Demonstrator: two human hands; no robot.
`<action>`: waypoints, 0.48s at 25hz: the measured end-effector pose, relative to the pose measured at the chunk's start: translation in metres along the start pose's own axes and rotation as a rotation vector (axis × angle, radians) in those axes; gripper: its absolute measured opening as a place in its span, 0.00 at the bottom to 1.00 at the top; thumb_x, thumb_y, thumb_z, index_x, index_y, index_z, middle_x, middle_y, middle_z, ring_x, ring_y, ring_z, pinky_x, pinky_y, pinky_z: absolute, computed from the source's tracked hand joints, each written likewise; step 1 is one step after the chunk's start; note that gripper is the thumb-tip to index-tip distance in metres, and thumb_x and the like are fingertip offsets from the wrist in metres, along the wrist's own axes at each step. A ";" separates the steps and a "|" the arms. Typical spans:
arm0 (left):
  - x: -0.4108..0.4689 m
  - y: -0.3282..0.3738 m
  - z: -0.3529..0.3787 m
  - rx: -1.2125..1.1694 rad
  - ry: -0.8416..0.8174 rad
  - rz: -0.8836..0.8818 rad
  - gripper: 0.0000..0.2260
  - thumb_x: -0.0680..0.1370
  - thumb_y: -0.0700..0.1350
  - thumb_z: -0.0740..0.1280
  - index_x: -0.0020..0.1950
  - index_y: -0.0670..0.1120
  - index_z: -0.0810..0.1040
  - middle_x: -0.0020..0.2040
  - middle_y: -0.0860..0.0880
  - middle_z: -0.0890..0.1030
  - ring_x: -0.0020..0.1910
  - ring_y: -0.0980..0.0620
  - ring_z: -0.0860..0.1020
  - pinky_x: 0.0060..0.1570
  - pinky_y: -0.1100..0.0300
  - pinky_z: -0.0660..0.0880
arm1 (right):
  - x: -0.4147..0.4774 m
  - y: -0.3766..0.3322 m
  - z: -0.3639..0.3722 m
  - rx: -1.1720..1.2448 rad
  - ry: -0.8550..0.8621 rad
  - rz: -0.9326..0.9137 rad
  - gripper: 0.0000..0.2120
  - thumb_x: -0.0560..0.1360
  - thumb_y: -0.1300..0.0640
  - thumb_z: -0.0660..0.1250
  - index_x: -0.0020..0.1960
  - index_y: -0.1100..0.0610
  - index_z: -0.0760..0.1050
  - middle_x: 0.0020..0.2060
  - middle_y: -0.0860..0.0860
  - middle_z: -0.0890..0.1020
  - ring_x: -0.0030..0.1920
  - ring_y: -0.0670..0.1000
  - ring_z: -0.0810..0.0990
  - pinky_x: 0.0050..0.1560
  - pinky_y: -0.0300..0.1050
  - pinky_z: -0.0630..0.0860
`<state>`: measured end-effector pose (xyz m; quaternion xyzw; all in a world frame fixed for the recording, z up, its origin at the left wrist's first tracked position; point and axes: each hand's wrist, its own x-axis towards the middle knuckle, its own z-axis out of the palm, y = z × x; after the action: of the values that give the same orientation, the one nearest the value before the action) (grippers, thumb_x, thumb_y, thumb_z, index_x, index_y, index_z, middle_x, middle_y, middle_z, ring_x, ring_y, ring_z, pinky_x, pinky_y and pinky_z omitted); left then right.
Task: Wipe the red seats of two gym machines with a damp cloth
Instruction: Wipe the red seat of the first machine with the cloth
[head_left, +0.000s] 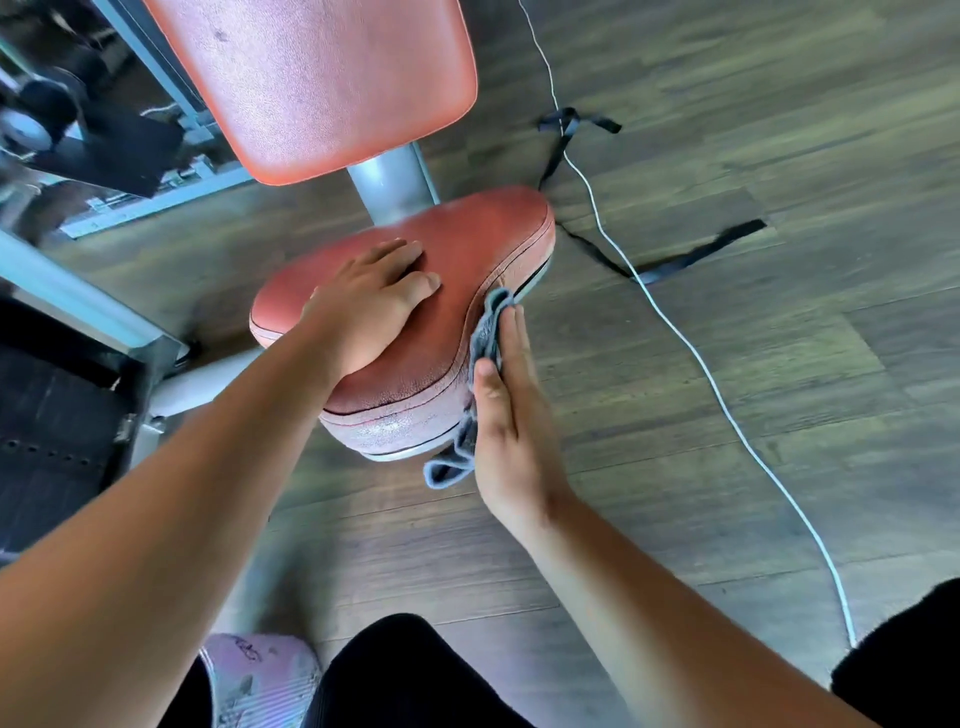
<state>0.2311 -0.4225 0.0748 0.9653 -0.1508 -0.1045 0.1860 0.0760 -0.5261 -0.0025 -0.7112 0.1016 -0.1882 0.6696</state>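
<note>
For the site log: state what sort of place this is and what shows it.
Most likely a gym: a machine's red padded seat and red backrest on a grey steel post, with more metal machine frame at left, on wood-look flooring.

Left hand (371, 306) atop seat (483, 239); cloth (488, 332) between seat, right hand (511, 431).

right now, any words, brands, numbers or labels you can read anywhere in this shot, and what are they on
No text can be read in this view.
Shoe: faint dark marks near the toe, too blurred to read.
Red seat and backrest: no print or logo shows.
Cloth: no tag or label shows.
Machine frame on the left: blurred, with no sticker or number legible.
</note>
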 end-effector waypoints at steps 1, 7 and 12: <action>0.002 -0.001 0.001 0.006 0.003 0.001 0.34 0.73 0.69 0.56 0.79 0.64 0.65 0.82 0.62 0.60 0.82 0.56 0.55 0.80 0.39 0.52 | 0.018 0.002 -0.001 -0.016 0.026 0.013 0.29 0.83 0.51 0.53 0.82 0.58 0.53 0.82 0.47 0.53 0.82 0.43 0.50 0.77 0.33 0.47; 0.006 -0.004 0.000 0.080 -0.023 0.025 0.40 0.68 0.74 0.51 0.79 0.64 0.65 0.82 0.61 0.60 0.82 0.54 0.55 0.79 0.39 0.53 | 0.003 -0.015 0.008 0.061 0.065 -0.050 0.27 0.83 0.54 0.55 0.81 0.57 0.58 0.82 0.49 0.57 0.81 0.44 0.53 0.81 0.43 0.52; 0.014 -0.011 0.003 0.169 -0.042 0.065 0.42 0.67 0.75 0.46 0.78 0.63 0.66 0.83 0.60 0.58 0.83 0.53 0.54 0.79 0.39 0.54 | 0.047 -0.012 -0.003 -0.008 0.086 -0.052 0.26 0.82 0.55 0.55 0.79 0.59 0.63 0.82 0.52 0.58 0.81 0.48 0.55 0.81 0.50 0.54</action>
<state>0.2460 -0.4187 0.0662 0.9697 -0.1941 -0.1056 0.1042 0.1160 -0.5469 0.0156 -0.7076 0.1126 -0.2356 0.6566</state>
